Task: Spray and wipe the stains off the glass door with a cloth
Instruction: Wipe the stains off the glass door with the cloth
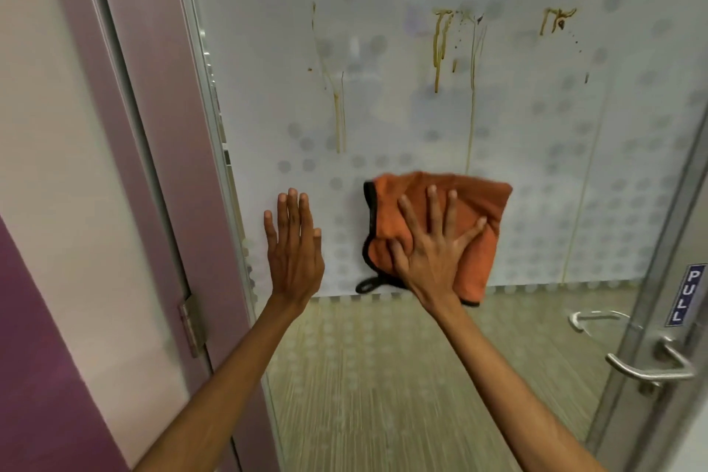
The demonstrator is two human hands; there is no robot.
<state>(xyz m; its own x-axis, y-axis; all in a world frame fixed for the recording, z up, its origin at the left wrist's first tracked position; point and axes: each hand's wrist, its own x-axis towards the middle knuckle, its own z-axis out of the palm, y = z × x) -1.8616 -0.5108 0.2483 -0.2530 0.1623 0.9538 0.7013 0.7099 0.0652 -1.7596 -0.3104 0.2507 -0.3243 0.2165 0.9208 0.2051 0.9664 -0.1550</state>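
Observation:
The glass door [383, 119] has a frosted, dotted band across its upper part. Brown drip stains [438, 50] run down it, with more streaks at the left [337, 115] and upper right [555, 21]. My right hand [433, 249] presses an orange cloth [475, 211] with a black edge flat against the glass, fingers spread, below the stains. My left hand [293, 245] rests flat on the glass to the left of the cloth, fingers straight. No spray bottle is in view.
A purple door frame [161, 165] with a hinge [193, 322] stands at the left. At the right edge sit a metal lever handle [651, 368] and a blue PULL sign [687, 295]. Carpeted floor shows through the clear lower glass.

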